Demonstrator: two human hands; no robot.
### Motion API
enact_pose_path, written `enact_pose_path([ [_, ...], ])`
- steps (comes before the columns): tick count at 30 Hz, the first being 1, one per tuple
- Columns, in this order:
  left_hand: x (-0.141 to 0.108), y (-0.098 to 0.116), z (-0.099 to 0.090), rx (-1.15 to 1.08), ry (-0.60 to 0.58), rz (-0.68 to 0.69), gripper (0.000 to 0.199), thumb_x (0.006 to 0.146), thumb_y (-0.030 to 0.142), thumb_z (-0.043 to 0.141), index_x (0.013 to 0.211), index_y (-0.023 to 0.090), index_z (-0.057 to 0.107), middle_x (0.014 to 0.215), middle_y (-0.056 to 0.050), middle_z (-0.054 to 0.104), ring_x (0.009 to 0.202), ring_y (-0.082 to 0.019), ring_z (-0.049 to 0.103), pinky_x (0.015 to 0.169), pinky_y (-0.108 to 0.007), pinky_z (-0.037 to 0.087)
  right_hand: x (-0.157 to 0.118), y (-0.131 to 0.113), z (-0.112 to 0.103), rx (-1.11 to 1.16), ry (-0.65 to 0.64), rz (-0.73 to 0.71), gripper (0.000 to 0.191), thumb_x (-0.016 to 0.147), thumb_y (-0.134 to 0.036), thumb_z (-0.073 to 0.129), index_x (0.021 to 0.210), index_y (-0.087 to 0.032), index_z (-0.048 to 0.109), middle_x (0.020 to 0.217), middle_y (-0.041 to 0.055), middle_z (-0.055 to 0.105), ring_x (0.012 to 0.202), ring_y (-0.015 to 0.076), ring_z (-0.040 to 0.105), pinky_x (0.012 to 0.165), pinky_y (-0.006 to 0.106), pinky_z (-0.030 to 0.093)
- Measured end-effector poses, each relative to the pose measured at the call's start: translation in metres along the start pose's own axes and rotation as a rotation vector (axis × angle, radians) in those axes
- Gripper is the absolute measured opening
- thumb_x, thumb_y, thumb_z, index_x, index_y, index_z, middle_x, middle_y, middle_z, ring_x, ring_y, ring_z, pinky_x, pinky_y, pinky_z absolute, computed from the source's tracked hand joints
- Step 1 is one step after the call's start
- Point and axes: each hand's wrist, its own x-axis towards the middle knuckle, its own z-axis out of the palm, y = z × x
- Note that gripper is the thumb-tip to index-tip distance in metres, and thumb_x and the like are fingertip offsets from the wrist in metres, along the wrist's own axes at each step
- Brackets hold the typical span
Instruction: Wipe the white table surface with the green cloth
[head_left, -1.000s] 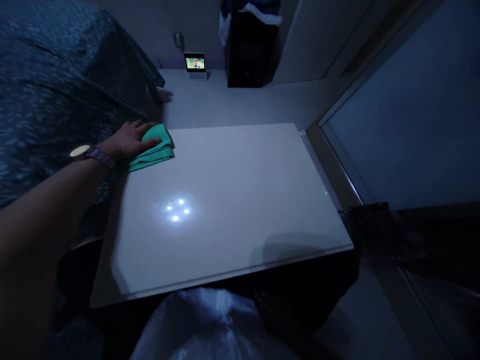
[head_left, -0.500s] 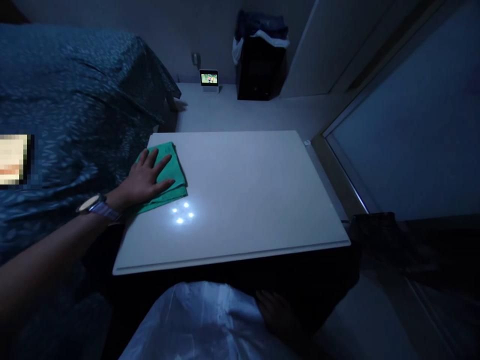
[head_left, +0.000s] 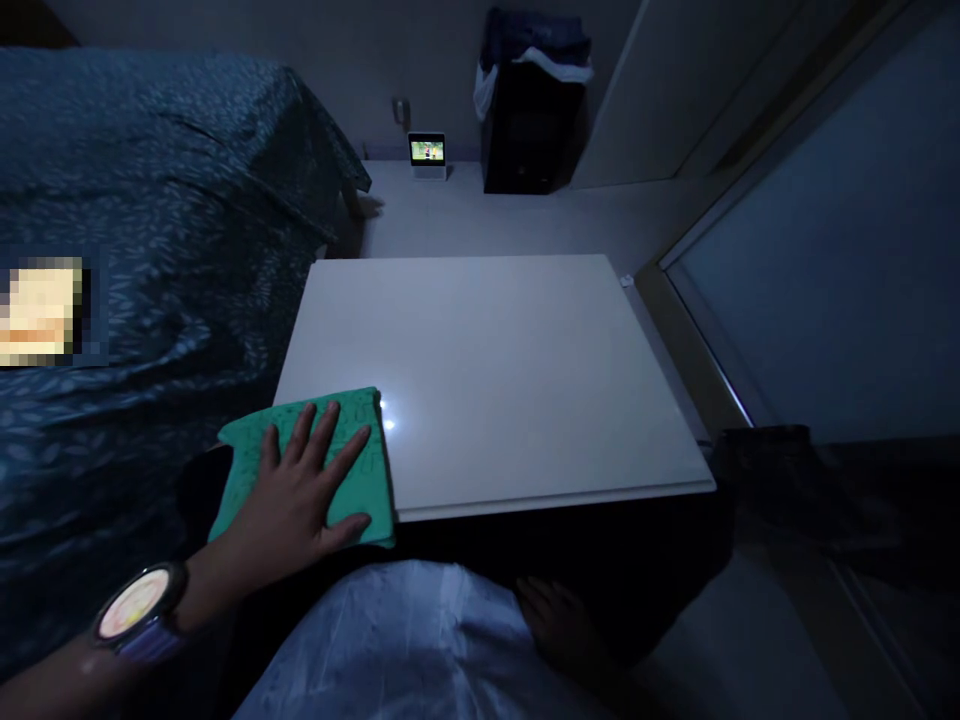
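A green cloth (head_left: 373, 470) lies flat over the near left corner of the white tabletop (head_left: 495, 370), with parts of it past the left and near edges. My left hand (head_left: 300, 490), with a watch on its wrist, rests on the cloth, palm down and fingers spread. Below the table's near edge, my right hand (head_left: 551, 610) lies in shadow on the dark area by my lap, its fingers extended and holding nothing visible.
Left of the table stands a bed with a patterned cover (head_left: 150, 200). Beyond the table, a small lit screen (head_left: 427, 151) and a black cabinet (head_left: 521, 135) with clothes on top stand on the floor. A glass panel (head_left: 840, 260) is at right.
My left hand and the green cloth have moved from the table's far left side towards me, to the near left corner. My right hand stays in place. The view has shifted slightly.
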Motion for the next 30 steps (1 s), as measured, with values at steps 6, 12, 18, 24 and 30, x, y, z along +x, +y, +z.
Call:
enact_pose_path([
  [6,0.079,-0.007,-0.014,0.06,-0.075,0.042,0.086,0.106,0.069,0.042,0.178,0.023,0.037,0.185,-0.02,0.003,0.171,-0.052,0.005,0.127,-0.082,0.015,0.011,0.0,-0.01,-0.027,0.068,-0.025,0.037,0.094,-0.014,0.055,0.116,-0.029,0.081,0.115,-0.0001,0.084,0.108,0.0174,0.071,0.103,0.03,0.045],
  [12,0.186,-0.02,-0.028,0.079,-0.125,0.004,0.085,0.109,0.067,0.039,0.181,0.022,0.027,0.186,-0.02,0.001,0.171,-0.05,0.001,0.129,-0.079,0.009,0.021,-0.002,-0.018,-0.026,0.069,-0.007,0.036,0.094,-0.017,0.055,0.112,-0.03,0.082,0.113,-0.0033,0.085,0.104,0.0179,0.072,0.093,0.031,0.051],
  [18,0.27,-0.039,-0.036,0.029,-0.112,0.02,0.08,0.115,0.068,0.031,0.181,0.025,0.025,0.187,-0.017,0.004,0.173,-0.043,0.0,0.132,-0.073,0.003,0.023,-0.003,-0.015,-0.018,0.091,0.017,0.041,0.09,-0.012,0.051,0.113,-0.03,0.08,0.111,-0.0038,0.084,0.105,0.0172,0.069,0.095,0.031,0.048],
  [24,0.301,-0.041,-0.042,-0.053,-0.056,0.011,0.1,0.107,0.086,0.003,0.179,0.02,0.024,0.187,-0.015,0.009,0.171,-0.043,0.006,0.131,-0.074,0.002,0.02,-0.003,-0.013,-0.018,0.064,0.015,0.042,0.09,-0.01,0.05,0.117,-0.029,0.077,0.113,-0.0023,0.083,0.107,0.019,0.068,0.099,0.031,0.046],
  [30,0.272,-0.022,-0.034,0.002,-0.064,-0.003,0.098,0.109,0.084,0.01,0.181,0.019,0.023,0.186,-0.02,0.006,0.171,-0.049,0.003,0.129,-0.078,0.005,0.015,-0.001,-0.014,-0.035,0.051,-0.002,0.037,0.096,-0.014,0.053,0.12,-0.028,0.078,0.122,-0.001,0.082,0.114,0.0192,0.067,0.107,0.033,0.044],
])
